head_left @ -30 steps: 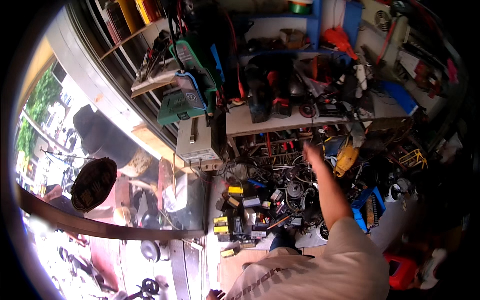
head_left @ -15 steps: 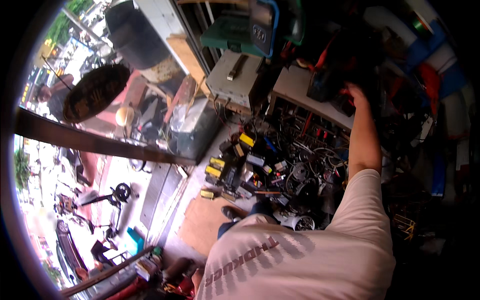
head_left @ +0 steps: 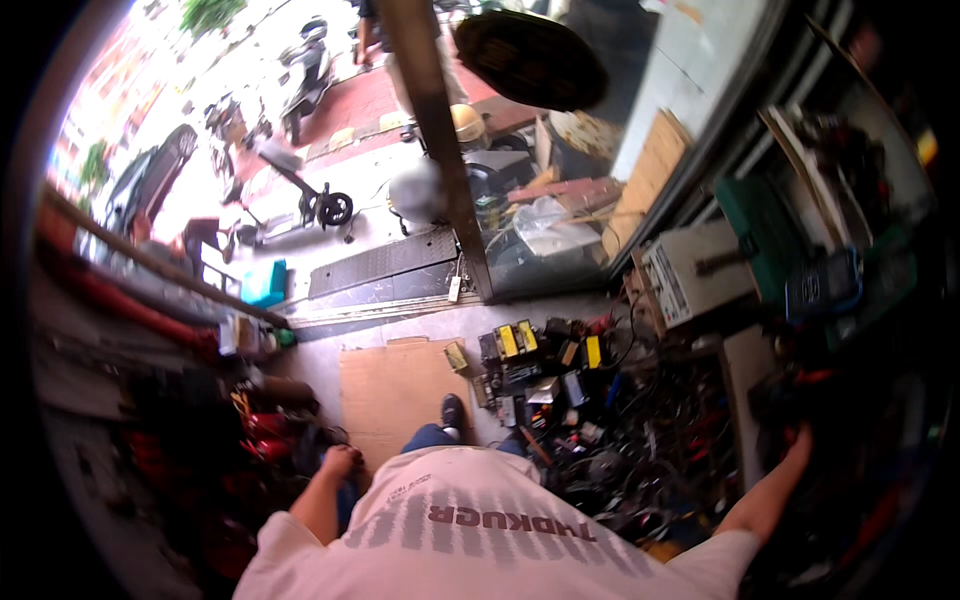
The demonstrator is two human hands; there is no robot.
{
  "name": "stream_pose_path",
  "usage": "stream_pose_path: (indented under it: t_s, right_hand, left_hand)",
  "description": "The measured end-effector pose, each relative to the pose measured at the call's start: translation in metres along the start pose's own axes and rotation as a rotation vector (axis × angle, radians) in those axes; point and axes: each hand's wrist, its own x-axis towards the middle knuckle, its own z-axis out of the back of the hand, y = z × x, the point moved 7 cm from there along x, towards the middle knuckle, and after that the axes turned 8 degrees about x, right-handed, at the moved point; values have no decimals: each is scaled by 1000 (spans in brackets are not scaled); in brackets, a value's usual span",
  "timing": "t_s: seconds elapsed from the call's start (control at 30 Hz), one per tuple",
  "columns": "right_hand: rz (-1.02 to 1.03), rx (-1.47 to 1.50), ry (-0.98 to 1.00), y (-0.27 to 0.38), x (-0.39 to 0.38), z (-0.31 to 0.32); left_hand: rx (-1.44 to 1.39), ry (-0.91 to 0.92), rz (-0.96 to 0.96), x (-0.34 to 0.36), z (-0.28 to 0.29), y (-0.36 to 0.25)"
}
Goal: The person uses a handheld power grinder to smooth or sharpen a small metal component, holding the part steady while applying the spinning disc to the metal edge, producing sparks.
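My right hand [head_left: 799, 440] reaches out to the right, its fingers curled at a dark object with red parts [head_left: 785, 402] on a bench [head_left: 745, 370]. Deep shadow hides the object's kind and most of the grip. On the left, my left hand [head_left: 342, 460] hangs low with bent fingers, beside dark and red items [head_left: 268, 430]. Whatever it may hold cannot be made out. Between my arms, several battery-like blocks with yellow labels [head_left: 515, 340] and a tangle of cables and parts [head_left: 620, 450] cover the floor.
A cardboard sheet [head_left: 395, 385] lies before my feet. Near the right wall stand a grey metal box [head_left: 690, 275], an opened green case [head_left: 765, 235] and a blue-edged handheld device [head_left: 825, 285]. A glass door frame [head_left: 455, 180] opens onto a pavement with a scooter [head_left: 315, 205].
The view has swung, bringing the doorway to the top and the bench to the far right. My left hand shows more fully now. My right hand still reaches to the dark and red object.
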Motion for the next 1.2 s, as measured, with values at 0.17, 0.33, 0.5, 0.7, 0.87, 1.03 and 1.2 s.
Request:
stream_pose_path:
  t_s: [0.17,0.33,0.5,0.7,0.87,1.03,1.2]
  right_hand:
    - [-29,72,-123,-59,-87,-46]
    - [-83,334,27,-49,-159,-77]
    - [340,103,-423,-14,-304,-68]
    - [34,624,-86,-51,-517,-162]
    - [86,490,-277,-221,-610,-203]
    - [-169,-12,-84,-331,-726,-330]
    - [-928,-364,60,-412,-769,-500]
  left_hand:
    - [161,-154,141,-68,49,-46]
    - [358,-124,181,-21,79,-56]
    - [512,-25,203,39,85,-131]
    - [566,103,240,138,161,-177]
    - [524,11,14,283,231,-295]
    - [277,56,-333,266,190,-581]
    - [261,159,-605,246,192,-761]
